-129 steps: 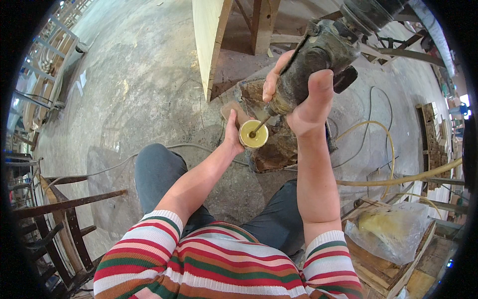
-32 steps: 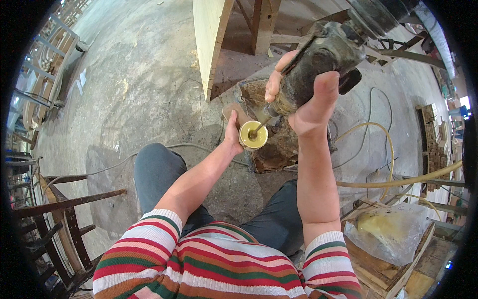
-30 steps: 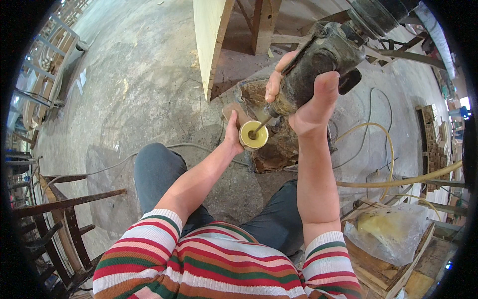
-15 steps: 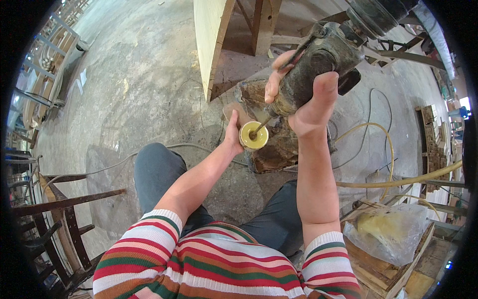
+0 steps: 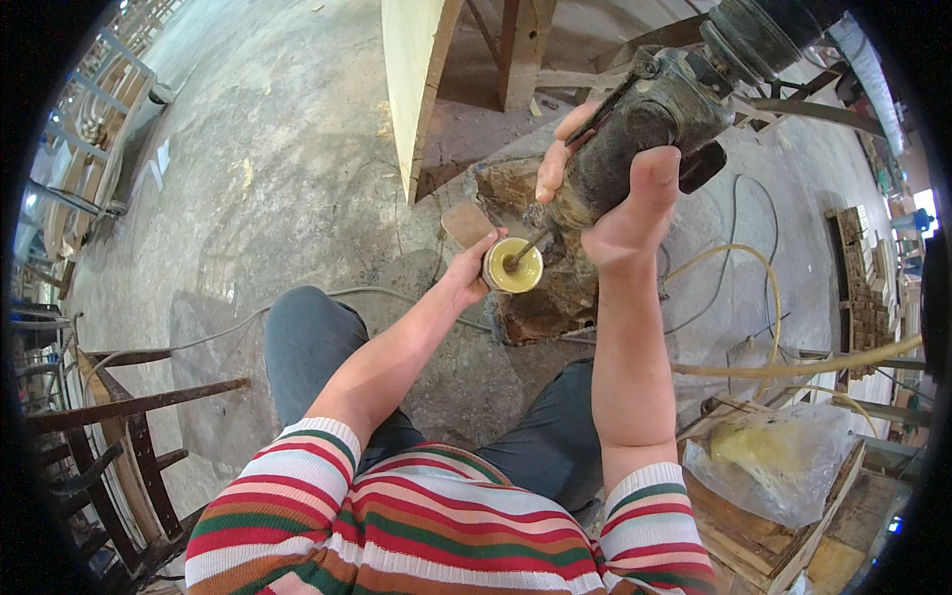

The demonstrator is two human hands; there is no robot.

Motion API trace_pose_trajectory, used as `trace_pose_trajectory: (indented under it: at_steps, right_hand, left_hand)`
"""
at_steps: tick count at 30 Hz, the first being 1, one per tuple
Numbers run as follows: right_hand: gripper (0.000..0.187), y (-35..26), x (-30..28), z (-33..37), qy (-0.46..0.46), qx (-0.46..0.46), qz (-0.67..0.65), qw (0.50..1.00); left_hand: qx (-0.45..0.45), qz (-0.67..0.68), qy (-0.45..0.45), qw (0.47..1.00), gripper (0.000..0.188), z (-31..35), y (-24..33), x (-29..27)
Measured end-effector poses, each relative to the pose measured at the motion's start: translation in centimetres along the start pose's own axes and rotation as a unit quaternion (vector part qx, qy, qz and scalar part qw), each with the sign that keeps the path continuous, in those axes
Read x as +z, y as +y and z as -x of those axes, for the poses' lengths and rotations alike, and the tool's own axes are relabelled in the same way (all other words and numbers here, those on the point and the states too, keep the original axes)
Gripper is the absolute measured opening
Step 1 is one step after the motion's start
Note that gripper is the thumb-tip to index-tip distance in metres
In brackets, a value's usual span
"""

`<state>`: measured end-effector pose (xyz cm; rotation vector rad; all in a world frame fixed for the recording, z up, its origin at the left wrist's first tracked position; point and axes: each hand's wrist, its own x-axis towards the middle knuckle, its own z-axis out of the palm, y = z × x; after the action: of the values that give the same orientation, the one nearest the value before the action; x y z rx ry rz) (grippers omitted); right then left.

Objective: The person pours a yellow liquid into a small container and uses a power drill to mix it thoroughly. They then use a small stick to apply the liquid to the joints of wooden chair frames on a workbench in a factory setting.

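My left hand is closed round a small round cup with thick yellow liquid inside, its mouth facing up. A thin mixing rod runs from the nose of a dark, grimy power drill down into the liquid. My right hand grips the drill body, thumb on the near side and fingers on the far side. Just beyond my left fingers is a brown flat piece with rounded corners; whether that hand touches it is hard to tell. The rod's lower end is hidden in the liquid.
Beneath the cup lies a rough, stained brown block. A pale wooden panel stands ahead. A yellow hose and a grey cable cross on the right and left. A plastic bag rests on a wooden crate at lower right.
The cup and my left hand have shifted slightly right. The drill and my right hand have moved a little right too. More of the brown flat piece now shows.
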<state>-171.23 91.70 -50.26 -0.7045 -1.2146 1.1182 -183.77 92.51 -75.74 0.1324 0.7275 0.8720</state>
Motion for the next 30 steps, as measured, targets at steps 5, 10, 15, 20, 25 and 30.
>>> trace_pose_trajectory:
  at_steps: [5,10,15,20,25,30]
  right_hand:
    - [0.080,0.2,-0.1,0.2,0.008,-0.016,-0.002,1.000]
    - [0.080,-0.1,0.0,0.1,0.006,-0.040,0.013,0.999]
    - [0.080,-0.2,0.1,0.2,0.005,-0.037,0.012,0.999]
    - [0.081,-0.4,0.3,0.4,0.019,-0.028,0.000,0.999]
    - [0.081,-0.2,-0.1,0.3,0.008,-0.034,-0.006,0.999]
    - [0.081,-0.2,0.0,0.3,0.008,-0.039,0.001,0.999]
  left_hand:
    - [0.010,0.011,0.011,1.000,0.024,-0.1,-0.1,0.4]
    - [0.028,-0.005,0.018,0.999,0.023,0.2,-0.1,0.7]
    - [0.036,0.012,0.026,0.999,0.022,0.4,0.0,0.8]
    - [0.042,0.015,0.033,0.998,0.021,0.5,0.0,1.0]
    - [0.042,0.019,0.019,0.999,0.022,0.5,0.0,1.1]
    - [0.049,0.016,0.024,0.998,0.022,0.5,0.0,0.9]
